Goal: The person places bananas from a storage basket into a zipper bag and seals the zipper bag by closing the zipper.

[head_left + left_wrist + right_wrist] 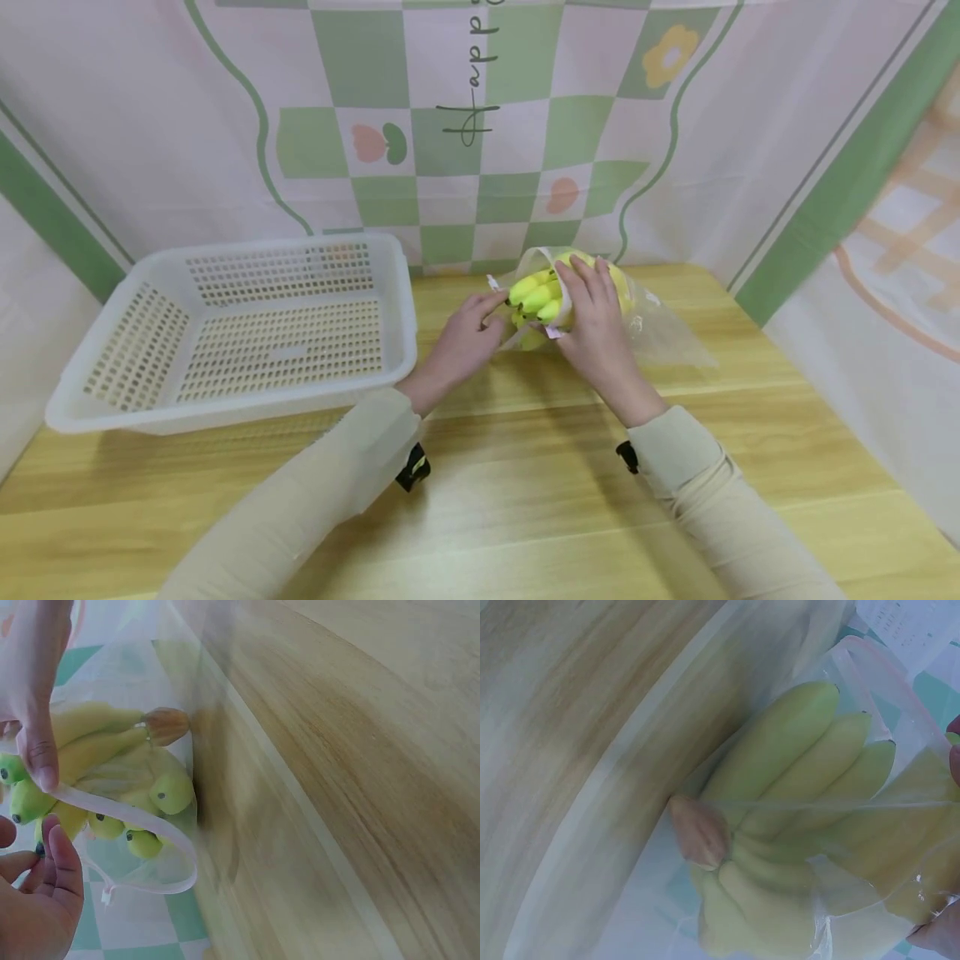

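Yellow-green bananas (536,296) lie partly inside a clear plastic bag (667,333) toward the back of the table, their tips showing at its mouth. The left hand (468,329) is at that mouth; in the left wrist view its thumb and fingers pinch a dark banana tip. From above, the right hand (600,325) grips the bag and the bananas in it, the thumb (39,754) lying on the pale pink rim (142,817). A brown stem (700,832) shows through the plastic in the right wrist view. Some right fingers are hidden in the left wrist view.
A white plastic basket (408,333) with perforated walls stands on the wooden table (480,517), left of the hands. Behind the table hangs a green-and-white checked cloth (446,196). The bag's loose end trails to the right.
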### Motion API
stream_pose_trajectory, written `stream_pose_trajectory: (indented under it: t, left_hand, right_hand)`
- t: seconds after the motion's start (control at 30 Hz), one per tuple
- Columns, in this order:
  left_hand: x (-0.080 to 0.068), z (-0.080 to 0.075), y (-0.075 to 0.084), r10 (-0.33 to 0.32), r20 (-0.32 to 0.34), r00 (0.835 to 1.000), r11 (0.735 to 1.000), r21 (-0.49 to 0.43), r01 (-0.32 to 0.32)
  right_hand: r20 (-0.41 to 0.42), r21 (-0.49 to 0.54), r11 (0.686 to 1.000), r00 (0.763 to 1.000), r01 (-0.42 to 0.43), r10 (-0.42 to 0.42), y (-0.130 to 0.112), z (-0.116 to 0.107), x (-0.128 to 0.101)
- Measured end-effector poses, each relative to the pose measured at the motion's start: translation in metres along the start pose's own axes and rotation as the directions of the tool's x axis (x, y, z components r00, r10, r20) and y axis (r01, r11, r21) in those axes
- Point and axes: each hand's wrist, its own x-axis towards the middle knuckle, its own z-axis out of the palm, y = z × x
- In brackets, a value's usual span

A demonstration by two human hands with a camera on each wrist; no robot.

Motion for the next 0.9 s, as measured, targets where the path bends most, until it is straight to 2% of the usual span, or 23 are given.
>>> stream_pose_trajectory:
  t: [0.13, 0.3, 0.4, 0.53, 0.7, 0.8, 0.9]
  left_hand:
    - [0.001, 0.000, 0.001, 0.017, 0.007, 1.000, 1.000, -0.001, -0.017]
    - [0.001, 0.000, 0.004, 0.066, 0.055, 0.996, 0.998, -0.017, -0.065]
    - [0.002, -0.001, 0.006, 0.083, 0.062, 0.995, 0.997, -0.017, -0.082]
    - [0.000, -0.005, 0.010, 0.089, 0.022, 0.996, 0.996, -0.032, -0.089]
    - [0.000, -0.012, 0.014, 0.113, -0.074, 0.991, 0.993, -0.012, -0.115]
    - [0.001, -0.018, 0.016, 0.107, -0.125, 0.986, 0.994, 0.001, -0.108]
    - [0.002, -0.025, 0.017, 0.084, -0.143, 0.986, 0.996, 0.002, -0.085]
  right_hand:
    - [-0.038, -0.012, 0.999, 0.998, 0.049, -0.050, 0.001, 0.000, 0.002]
    - [-0.085, -0.023, 0.994, 0.990, 0.109, -0.110, 0.002, -0.002, 0.006]
    - [-0.112, -0.025, 0.990, 0.984, 0.137, -0.139, 0.000, -0.003, 0.009]
    - [-0.140, -0.017, 0.987, 0.977, 0.157, -0.158, -0.004, -0.005, 0.015]
    - [-0.148, 0.020, 0.987, 0.976, 0.162, -0.157, -0.007, -0.008, 0.022]
    - [-0.165, 0.052, 0.984, 0.973, 0.170, -0.160, -0.007, -0.009, 0.025]
    - [-0.191, 0.076, 0.981, 0.968, 0.179, -0.161, -0.006, -0.010, 0.028]
